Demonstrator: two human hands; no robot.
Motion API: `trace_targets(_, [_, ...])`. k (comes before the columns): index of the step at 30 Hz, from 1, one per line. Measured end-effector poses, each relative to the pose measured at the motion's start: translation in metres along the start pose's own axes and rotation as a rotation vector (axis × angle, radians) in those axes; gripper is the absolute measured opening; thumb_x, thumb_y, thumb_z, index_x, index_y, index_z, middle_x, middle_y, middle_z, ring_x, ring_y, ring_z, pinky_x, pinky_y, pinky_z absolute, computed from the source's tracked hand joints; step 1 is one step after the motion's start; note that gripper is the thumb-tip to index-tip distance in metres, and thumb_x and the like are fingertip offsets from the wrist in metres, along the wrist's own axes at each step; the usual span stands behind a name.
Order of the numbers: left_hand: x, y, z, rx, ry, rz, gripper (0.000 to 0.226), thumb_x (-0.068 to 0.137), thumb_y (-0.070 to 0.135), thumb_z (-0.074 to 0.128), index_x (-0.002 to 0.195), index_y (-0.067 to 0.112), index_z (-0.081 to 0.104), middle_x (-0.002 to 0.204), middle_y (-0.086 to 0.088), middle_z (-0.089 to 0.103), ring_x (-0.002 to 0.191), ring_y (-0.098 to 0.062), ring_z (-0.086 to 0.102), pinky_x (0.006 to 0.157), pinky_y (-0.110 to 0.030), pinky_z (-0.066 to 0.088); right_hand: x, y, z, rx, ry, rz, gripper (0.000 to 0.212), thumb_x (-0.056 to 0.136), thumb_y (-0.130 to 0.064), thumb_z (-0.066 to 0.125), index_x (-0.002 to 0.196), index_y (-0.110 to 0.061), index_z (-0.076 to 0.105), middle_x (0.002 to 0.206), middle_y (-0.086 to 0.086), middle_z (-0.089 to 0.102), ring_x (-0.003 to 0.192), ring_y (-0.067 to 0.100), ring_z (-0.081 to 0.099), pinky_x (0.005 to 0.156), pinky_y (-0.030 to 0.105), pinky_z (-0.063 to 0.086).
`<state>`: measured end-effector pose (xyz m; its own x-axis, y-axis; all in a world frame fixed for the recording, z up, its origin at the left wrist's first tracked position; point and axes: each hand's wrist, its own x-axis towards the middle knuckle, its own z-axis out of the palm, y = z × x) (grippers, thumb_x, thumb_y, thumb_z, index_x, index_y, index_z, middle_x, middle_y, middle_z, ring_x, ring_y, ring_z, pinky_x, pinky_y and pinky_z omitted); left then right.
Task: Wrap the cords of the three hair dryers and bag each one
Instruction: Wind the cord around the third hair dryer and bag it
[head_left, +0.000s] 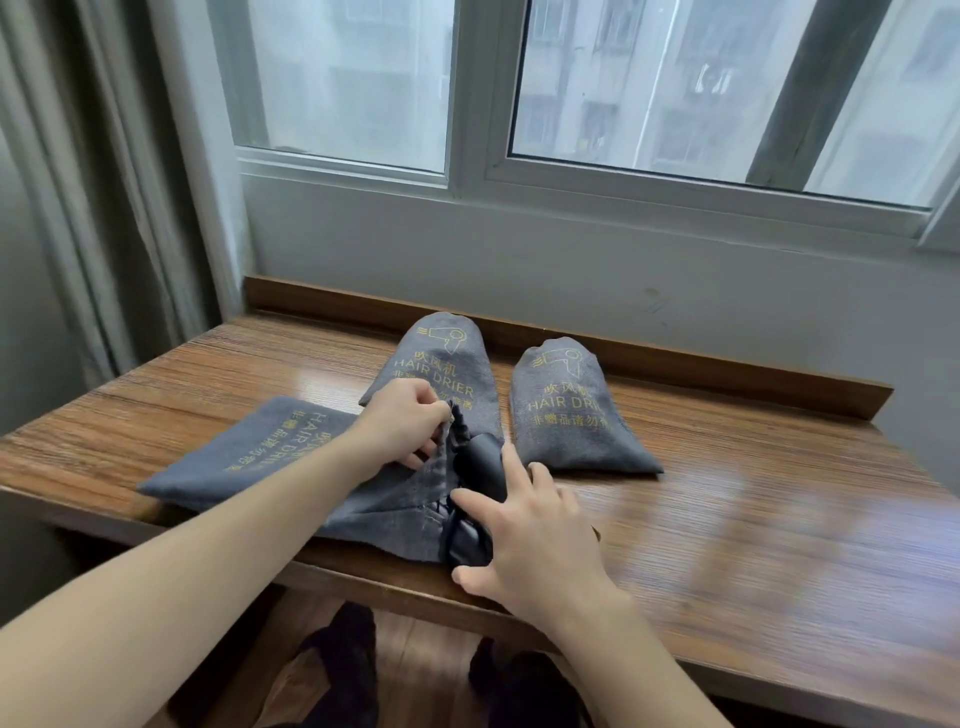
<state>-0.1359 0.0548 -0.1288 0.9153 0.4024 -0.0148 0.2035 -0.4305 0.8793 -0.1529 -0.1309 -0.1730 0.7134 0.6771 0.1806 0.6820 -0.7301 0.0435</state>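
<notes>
Three grey cloth bags printed "HAIR DRIER" lie on the wooden table (727, 519). The nearest grey bag (249, 457) lies flat at the left with its mouth toward the middle. My left hand (402, 421) pinches the gathered rim of that mouth and lifts it. A black hair dryer (480, 462) sticks halfway out of the opening. My right hand (524, 525) presses on the dryer's near end with spread, straight fingers. The middle bag (441, 358) and the right bag (566, 410) lie bulging farther back.
The table ends in a raised wooden lip (675, 364) against the wall under a window. A curtain (104, 208) hangs at the left. My feet in dark socks (343, 670) show on the floor below the table's front edge.
</notes>
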Motion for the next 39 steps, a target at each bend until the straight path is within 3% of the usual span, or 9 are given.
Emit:
trace_targets(4, [0.004, 0.003, 0.009, 0.096, 0.055, 0.085, 0.012, 0.091, 0.016, 0.053, 0.080, 0.013, 0.056, 0.069, -0.005, 0.063, 0.062, -0.021, 0.063, 0.048, -0.031, 0.055, 0.000, 0.000, 0.000, -0.037, -0.010, -0.060, 0.071, 0.046, -0.063, 0.073, 0.113, -0.043, 0.061, 0.140, 0.022, 0.052, 0.108, 0.042, 0.060, 0.075, 0.047, 0.054])
trace_targets(9, [0.010, 0.007, 0.009, 0.189, 0.048, 0.258, 0.019, 0.090, 0.024, 0.062, 0.072, 0.024, 0.058, 0.071, 0.006, 0.062, 0.070, -0.016, 0.059, 0.071, -0.036, 0.053, 0.005, 0.002, -0.005, -0.102, -0.029, -0.220, 0.075, 0.053, -0.064, 0.075, 0.122, -0.040, 0.056, 0.145, 0.025, 0.046, 0.114, 0.047, 0.055, 0.079, 0.051, 0.053])
trace_targets(15, [-0.002, 0.008, 0.001, 0.402, -0.322, 0.233, 0.013, 0.092, 0.025, 0.064, 0.083, 0.017, 0.067, 0.064, 0.006, 0.062, 0.055, -0.009, 0.056, 0.047, -0.020, 0.044, 0.013, 0.015, -0.001, -0.100, -0.060, -0.242, 0.072, 0.062, -0.073, 0.063, 0.126, -0.044, 0.044, 0.137, 0.009, 0.057, 0.118, 0.041, 0.057, 0.072, 0.054, 0.053])
trace_targets(19, [-0.008, -0.001, -0.002, 0.411, -0.298, 0.171, 0.015, 0.095, 0.026, 0.061, 0.086, 0.014, 0.064, 0.065, 0.005, 0.063, 0.052, -0.007, 0.056, 0.043, -0.021, 0.044, 0.010, 0.016, 0.003, -0.063, -0.039, -0.188, 0.070, 0.067, -0.078, 0.036, 0.132, -0.050, 0.039, 0.141, 0.009, 0.048, 0.116, 0.038, 0.054, 0.072, 0.051, 0.053])
trace_targets(24, [-0.022, -0.007, -0.013, 0.496, -0.383, 0.136, 0.029, 0.078, 0.044, 0.074, 0.091, 0.021, 0.063, 0.081, 0.004, 0.070, 0.061, -0.016, 0.065, 0.055, -0.028, 0.055, 0.006, 0.016, 0.002, -0.019, 0.032, -0.152, 0.068, 0.063, -0.078, 0.049, 0.122, -0.045, 0.058, 0.120, 0.008, 0.060, 0.096, 0.030, 0.063, 0.065, 0.041, 0.053])
trace_targets(27, [-0.030, -0.009, -0.012, 0.610, -0.414, 0.183, 0.027, 0.077, 0.036, 0.076, 0.092, 0.019, 0.062, 0.076, 0.008, 0.065, 0.048, -0.013, 0.061, 0.048, -0.028, 0.050, 0.005, 0.016, 0.004, 0.016, 0.054, -0.158, 0.079, 0.065, -0.077, 0.044, 0.137, -0.046, 0.044, 0.139, 0.014, 0.052, 0.112, 0.034, 0.058, 0.079, 0.046, 0.052])
trace_targets(30, [-0.032, -0.012, -0.014, 0.542, -0.372, 0.172, 0.022, 0.080, 0.028, 0.075, 0.093, 0.015, 0.063, 0.075, 0.008, 0.064, 0.045, -0.007, 0.056, 0.045, -0.024, 0.049, 0.002, 0.025, -0.001, 0.073, -0.057, -0.066, 0.101, 0.065, -0.074, 0.060, 0.151, -0.046, 0.015, 0.161, 0.014, 0.020, 0.138, 0.032, 0.034, 0.107, 0.044, 0.039])
trace_targets(34, [-0.035, -0.020, -0.015, 0.511, -0.219, 0.208, 0.014, 0.080, 0.026, 0.074, 0.085, 0.022, 0.061, 0.073, 0.009, 0.061, 0.060, -0.014, 0.062, 0.051, -0.025, 0.050, -0.002, 0.030, 0.000, 0.161, -0.042, 0.140, 0.114, 0.054, -0.085, 0.061, 0.149, -0.039, 0.019, 0.137, -0.003, 0.047, 0.121, 0.021, 0.046, 0.100, 0.036, 0.043])
trace_targets(39, [-0.049, -0.035, 0.006, 0.453, 0.104, 0.380, 0.020, 0.078, 0.026, 0.074, 0.076, 0.028, 0.055, 0.065, 0.012, 0.059, 0.067, -0.009, 0.056, 0.066, -0.026, 0.039, -0.005, 0.018, 0.008, 0.235, 0.048, 0.205, 0.114, 0.049, -0.088, 0.054, 0.148, -0.040, 0.026, 0.123, -0.010, 0.052, 0.117, 0.017, 0.050, 0.092, 0.033, 0.045])
